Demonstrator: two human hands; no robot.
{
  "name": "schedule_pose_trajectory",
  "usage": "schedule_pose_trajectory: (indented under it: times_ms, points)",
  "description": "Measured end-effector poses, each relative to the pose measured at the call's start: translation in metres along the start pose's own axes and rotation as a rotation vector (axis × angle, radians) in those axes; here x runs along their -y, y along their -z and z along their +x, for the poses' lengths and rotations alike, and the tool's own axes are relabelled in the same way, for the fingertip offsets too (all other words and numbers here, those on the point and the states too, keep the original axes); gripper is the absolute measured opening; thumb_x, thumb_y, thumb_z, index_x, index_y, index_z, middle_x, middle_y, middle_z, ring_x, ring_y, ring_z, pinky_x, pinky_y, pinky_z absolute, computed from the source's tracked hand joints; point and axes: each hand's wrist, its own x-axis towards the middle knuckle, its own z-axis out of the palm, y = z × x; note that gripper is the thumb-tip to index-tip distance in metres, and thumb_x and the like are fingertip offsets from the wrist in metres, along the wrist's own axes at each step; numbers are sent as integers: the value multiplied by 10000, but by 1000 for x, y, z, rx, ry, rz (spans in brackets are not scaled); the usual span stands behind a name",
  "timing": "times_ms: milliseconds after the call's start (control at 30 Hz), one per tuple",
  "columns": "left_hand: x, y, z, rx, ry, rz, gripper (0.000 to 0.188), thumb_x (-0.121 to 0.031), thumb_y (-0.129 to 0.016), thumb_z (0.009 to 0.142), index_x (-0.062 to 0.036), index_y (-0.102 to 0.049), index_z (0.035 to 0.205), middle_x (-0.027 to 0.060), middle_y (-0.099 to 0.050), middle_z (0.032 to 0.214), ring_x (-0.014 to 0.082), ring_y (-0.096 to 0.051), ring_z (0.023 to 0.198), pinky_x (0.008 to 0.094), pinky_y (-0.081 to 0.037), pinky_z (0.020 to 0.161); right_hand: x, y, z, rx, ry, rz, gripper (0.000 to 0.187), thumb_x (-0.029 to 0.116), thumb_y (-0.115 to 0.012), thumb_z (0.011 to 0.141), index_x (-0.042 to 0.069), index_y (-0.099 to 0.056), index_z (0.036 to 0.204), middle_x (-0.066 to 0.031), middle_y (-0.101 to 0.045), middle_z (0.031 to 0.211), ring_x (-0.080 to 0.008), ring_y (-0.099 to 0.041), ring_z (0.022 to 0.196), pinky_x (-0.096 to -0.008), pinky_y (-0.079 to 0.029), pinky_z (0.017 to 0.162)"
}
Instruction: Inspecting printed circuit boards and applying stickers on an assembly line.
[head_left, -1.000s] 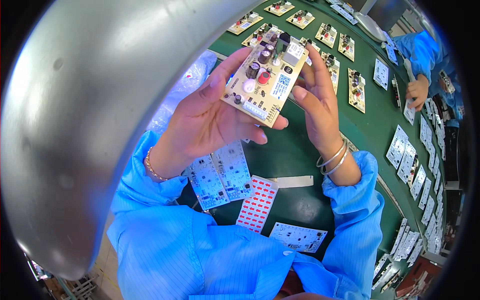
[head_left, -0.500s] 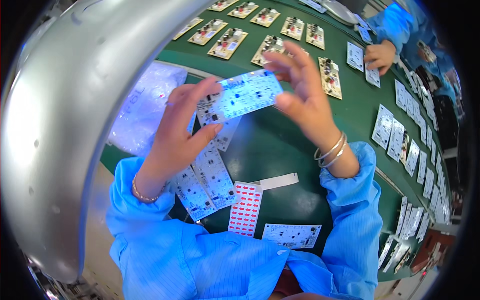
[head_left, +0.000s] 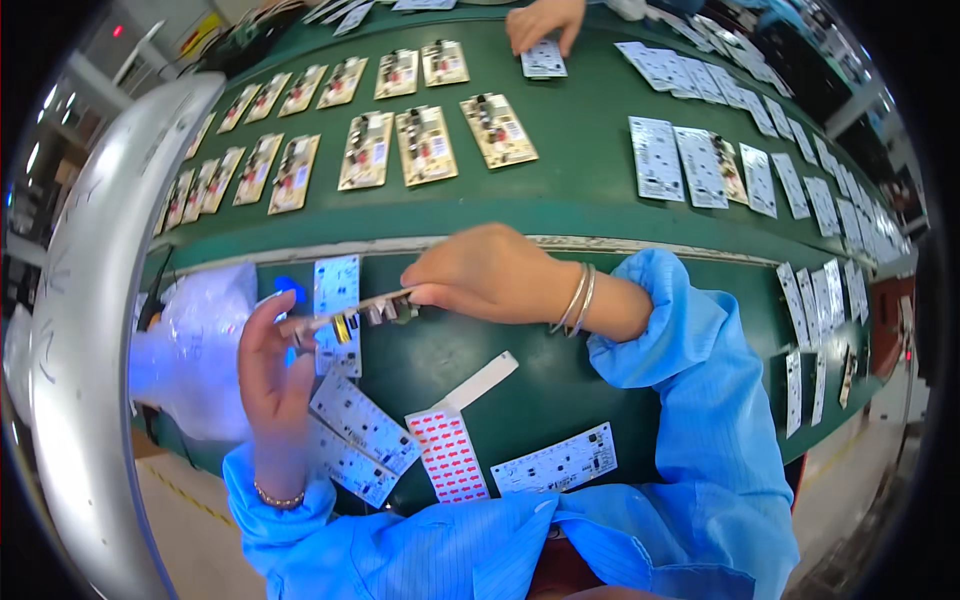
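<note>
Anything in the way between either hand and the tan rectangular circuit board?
Nothing visible. The right hand directly grips one end of the tan rectangular circuit board; the left hand is at the other end, exact contact unclear.

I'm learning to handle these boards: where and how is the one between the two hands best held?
Probably by both ends of the board, pinching its edges from left and right: seen nearly edge-on, it is thin, and components jut from its lower face. The right hand grips its right end.

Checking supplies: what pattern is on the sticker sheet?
White sticker sheet with red arrows; clearest: head view.
</note>
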Motion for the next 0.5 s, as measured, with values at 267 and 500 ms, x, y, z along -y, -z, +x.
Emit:
schedule_pose_trajectory:
  times_ms: [267, 500]
  points:
    - [-15, -4, 4, -23, 1, -174, 527, -329, -460, 831, 24, -313, 1194, 181, -395, 1196, 262, -474, 1025, 339, -401, 804, -15, 47, -39, -496, -920, 1118, 367, 291, -474, 842, -62, -503, 938, -154, -578, 743, -188, -583, 545, -264, -475, 467]
    - [-16, 1, 0, 141, 13, -161, 496, -342, -459, 828, 31, -377, 1144, 160, -480, 1099, 236, -493, 981, 338, -390, 810, -56, 79, -60, -744, -909, 1027, 258, 223, -412, 869, -26, -470, 904, -127, -557, 782, -170, -552, 603, -259, -465, 519]
